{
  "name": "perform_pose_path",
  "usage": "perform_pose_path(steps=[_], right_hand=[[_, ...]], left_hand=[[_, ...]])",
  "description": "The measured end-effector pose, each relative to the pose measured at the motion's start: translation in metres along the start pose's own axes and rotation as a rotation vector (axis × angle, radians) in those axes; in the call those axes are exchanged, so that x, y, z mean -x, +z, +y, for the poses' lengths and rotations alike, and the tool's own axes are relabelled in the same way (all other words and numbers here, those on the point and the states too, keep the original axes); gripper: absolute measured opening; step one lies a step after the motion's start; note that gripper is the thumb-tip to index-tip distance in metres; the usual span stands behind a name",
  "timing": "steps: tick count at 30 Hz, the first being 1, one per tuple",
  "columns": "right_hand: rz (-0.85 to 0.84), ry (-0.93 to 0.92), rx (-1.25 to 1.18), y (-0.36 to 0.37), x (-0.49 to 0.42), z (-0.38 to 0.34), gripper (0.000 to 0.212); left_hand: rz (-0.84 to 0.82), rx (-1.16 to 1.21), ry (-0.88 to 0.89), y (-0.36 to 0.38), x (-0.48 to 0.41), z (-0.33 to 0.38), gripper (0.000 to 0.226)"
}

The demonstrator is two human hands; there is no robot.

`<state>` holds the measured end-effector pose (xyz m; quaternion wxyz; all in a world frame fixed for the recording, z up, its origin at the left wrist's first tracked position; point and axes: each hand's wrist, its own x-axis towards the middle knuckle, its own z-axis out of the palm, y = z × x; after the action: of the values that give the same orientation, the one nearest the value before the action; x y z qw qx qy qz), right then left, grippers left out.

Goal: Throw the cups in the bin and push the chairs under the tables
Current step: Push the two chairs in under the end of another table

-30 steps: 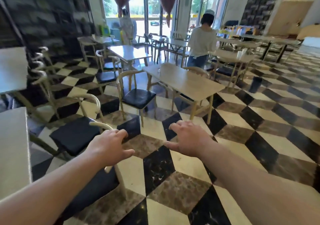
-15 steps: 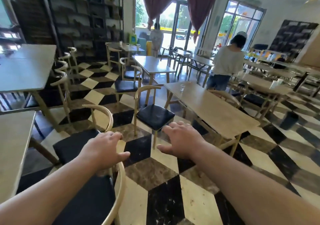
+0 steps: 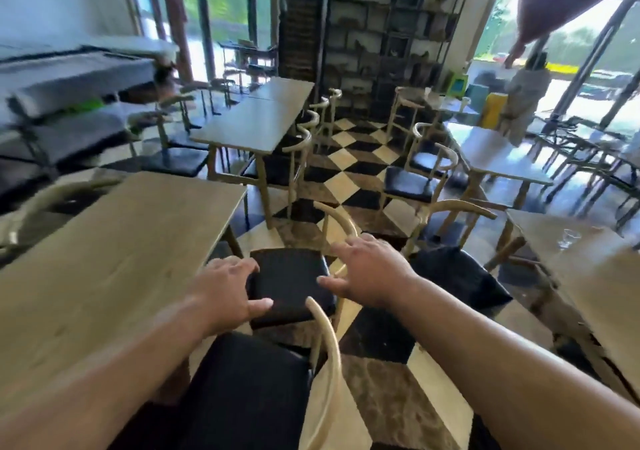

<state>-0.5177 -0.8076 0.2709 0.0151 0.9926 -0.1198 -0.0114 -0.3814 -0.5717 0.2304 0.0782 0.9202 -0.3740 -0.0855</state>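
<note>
Two wooden chairs with black seats stand beside the long wooden table (image 3: 114,242) on my left. The nearer chair (image 3: 249,380) is right below me, and its curved backrest rises between my arms. The farther chair (image 3: 289,281) stands out from the table's corner. My left hand (image 3: 225,285) hovers open over that chair's seat edge. My right hand (image 3: 369,269) is open with fingers spread, just over its curved backrest. A small clear glass cup (image 3: 568,238) stands on the table at the right (image 3: 595,276).
More tables (image 3: 256,117) and chairs line a checkered aisle (image 3: 343,172) ahead. Another chair (image 3: 450,269) stands right of my hand, by the right table. A dark shelf wall (image 3: 388,34) is at the back. A person (image 3: 526,93) stands near the far right windows.
My view has swung left, from the room's right side to the left table row. Both hands stay open and now hover over the farther chair.
</note>
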Motion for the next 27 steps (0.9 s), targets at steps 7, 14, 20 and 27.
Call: perform_pose_path(steps=[7,14,20,27], right_hand=[[-0.095,-0.434,-0.011,0.033,-0.134,-0.014,0.074],[-0.176,-0.782,-0.032,0.05,-0.182,-0.061,0.075],[-0.155,-0.987,-0.08,0.052,-0.159,-0.088,0.076],[-0.174,-1.025,-0.083,0.079,-0.111,-0.072,0.071]], left_hand=[[-0.01,0.123,-0.491,0.016,0.012,-0.029,0.071],[0.058,0.148,-0.896,0.016,0.086,0.002,0.071],[0.153,0.144,-1.08,0.029,0.14,0.048,0.066],[0.241,0.221,-1.15,0.083,0.17,0.092,0.066]])
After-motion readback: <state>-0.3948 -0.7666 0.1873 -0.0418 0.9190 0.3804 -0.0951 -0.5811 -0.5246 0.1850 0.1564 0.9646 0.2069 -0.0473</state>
